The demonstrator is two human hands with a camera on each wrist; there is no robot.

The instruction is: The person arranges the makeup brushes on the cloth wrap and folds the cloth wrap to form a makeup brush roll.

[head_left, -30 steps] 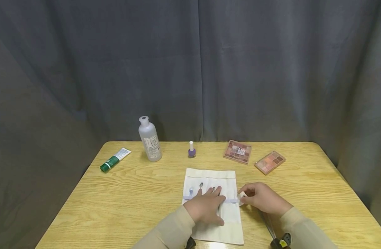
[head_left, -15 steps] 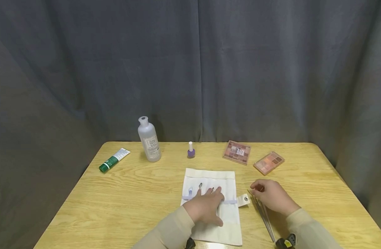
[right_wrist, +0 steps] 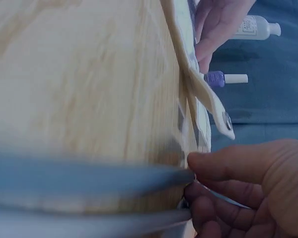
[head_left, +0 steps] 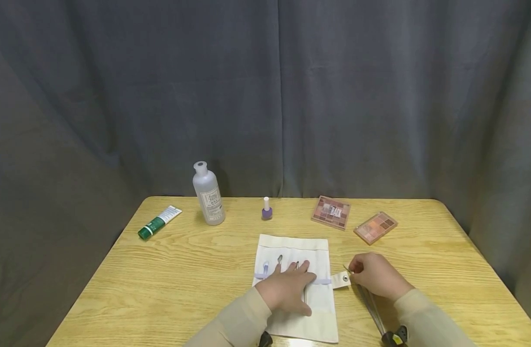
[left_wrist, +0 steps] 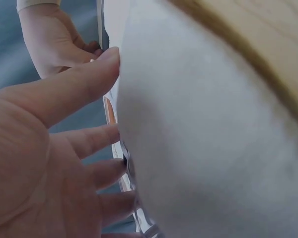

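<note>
A white cloth tool roll (head_left: 302,325) lies open on the table, with several slim metal tools (head_left: 280,259) tucked under its lilac band (head_left: 321,281). My left hand (head_left: 287,289) rests on the roll with its fingers spread over the tools. From the roll's right edge sticks out a strap with a metal snap (head_left: 341,279). Just right of that strap, my right hand (head_left: 375,274) pinches the far end of long metal tweezers (head_left: 371,308). In the right wrist view the two tweezer arms (right_wrist: 89,173) appear blurred, running to the thumb and fingertips.
Along the back stand a clear bottle (head_left: 210,197) and a purple nail polish bottle (head_left: 267,211). A green and white tube (head_left: 159,222) lies at left. Two makeup palettes (head_left: 331,212) lie at back right. Dark curtains (head_left: 204,96) hang behind the wooden table (head_left: 183,279).
My right hand has let go of the snap strap and moved slightly right to the tweezers, whose end it pinches. The left hand has stayed on the roll.
</note>
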